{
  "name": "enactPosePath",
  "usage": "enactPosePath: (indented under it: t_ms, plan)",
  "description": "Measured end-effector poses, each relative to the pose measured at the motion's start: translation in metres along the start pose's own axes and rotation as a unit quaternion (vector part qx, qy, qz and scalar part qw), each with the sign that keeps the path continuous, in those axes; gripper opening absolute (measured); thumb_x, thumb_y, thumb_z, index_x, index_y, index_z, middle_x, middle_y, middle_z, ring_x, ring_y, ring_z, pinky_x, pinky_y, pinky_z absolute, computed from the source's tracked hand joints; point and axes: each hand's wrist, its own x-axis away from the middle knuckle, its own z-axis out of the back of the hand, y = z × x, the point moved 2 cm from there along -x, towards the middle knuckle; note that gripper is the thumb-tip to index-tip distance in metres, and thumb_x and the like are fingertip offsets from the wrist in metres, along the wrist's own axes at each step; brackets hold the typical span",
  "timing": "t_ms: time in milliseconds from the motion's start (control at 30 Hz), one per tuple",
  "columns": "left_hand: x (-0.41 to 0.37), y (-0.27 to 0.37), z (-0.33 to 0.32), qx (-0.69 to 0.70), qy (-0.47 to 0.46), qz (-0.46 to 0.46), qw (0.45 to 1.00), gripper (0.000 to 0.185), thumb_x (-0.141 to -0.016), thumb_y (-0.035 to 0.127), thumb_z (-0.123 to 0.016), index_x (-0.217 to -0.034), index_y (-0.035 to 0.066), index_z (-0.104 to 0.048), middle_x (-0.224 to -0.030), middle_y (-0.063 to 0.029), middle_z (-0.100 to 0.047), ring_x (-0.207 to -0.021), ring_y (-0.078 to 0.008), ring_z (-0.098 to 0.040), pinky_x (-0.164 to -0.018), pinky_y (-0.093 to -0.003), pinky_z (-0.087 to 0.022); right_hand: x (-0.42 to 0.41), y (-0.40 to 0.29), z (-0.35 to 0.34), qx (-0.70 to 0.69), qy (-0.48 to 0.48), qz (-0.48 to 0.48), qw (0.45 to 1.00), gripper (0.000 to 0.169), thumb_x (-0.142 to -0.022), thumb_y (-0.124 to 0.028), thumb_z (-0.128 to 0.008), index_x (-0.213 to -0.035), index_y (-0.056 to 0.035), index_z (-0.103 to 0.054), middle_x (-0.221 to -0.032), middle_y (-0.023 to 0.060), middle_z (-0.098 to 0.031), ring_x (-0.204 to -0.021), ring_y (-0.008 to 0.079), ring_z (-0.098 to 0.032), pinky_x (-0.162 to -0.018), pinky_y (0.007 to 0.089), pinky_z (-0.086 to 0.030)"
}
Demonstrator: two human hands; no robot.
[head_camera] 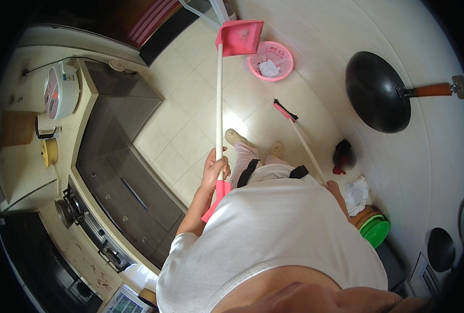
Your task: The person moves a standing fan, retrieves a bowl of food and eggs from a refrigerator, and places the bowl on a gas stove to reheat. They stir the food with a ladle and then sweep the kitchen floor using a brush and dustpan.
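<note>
My left hand [215, 168] is wrapped around the pale pole of a long-handled pink dustpan [240, 37], low on the pole near its pink end grip. The pan is raised beside and partly over the rim of a pink waste bin [290, 64], and a grey smudge of dirt shows in it. Crumpled white paper [269, 69] lies in the lined bin. At my right side, my right hand [334, 189] holds the pole of a pink broom [284, 111] with black bristles, its head low by the floor. My right fingers are mostly hidden.
Dark cabinets [118, 144] run along the left, under a counter with a rice cooker [62, 90] and a gas stove [110, 254]. A black wok [378, 92] hangs on the right wall. Below it are a dark bag [344, 156], a white cloth [357, 193] and a green basin [375, 231].
</note>
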Motion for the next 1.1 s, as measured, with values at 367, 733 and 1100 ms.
enactPosePath:
  t_ms: [367, 733, 1100]
  plan:
    - [0.016, -0.001, 0.081, 0.119, 0.146, 0.060, 0.980, 0.035, -0.078, 0.010, -0.048, -0.111, -0.002, -0.042, -0.054, -0.0020, -0.042, -0.040, -0.0118, -0.039, -0.045, -0.0270, -0.038, -0.001, -0.060, 0.009, 0.009, -0.019, 0.002, 1.000, 0.026, -0.074, -0.018, -0.056, -0.076, 0.0075, -0.051, -0.058, 0.0153, -0.053, -0.042, 0.0232, -0.053, -0.036, 0.0363, -0.043]
    - [-0.016, -0.015, 0.216, 0.437, 0.114, 0.151, 0.879, 0.011, -0.080, 0.008, -0.043, -0.081, -0.002, -0.047, -0.055, -0.0016, -0.047, -0.045, -0.0133, -0.045, -0.050, -0.0278, -0.045, -0.015, -0.134, 0.006, -0.118, -0.034, -0.081, 0.989, 0.022, -0.075, -0.015, -0.057, -0.071, 0.0040, -0.046, -0.053, 0.0083, -0.044, -0.037, 0.0180, -0.043, -0.033, 0.0337, -0.034]
    - [-0.091, 0.033, 0.179, 0.435, 0.088, 0.255, 0.859, 0.012, -0.079, 0.011, -0.046, -0.078, -0.001, -0.045, -0.055, -0.0031, -0.047, -0.045, -0.0132, -0.045, -0.047, -0.0255, -0.047, -0.089, -0.129, -0.004, -0.299, 0.099, -0.086, 0.945, 0.039, -0.082, -0.016, -0.052, -0.118, -0.0038, -0.042, -0.058, 0.0101, -0.051, -0.036, 0.0185, -0.046, -0.032, 0.0331, -0.038]
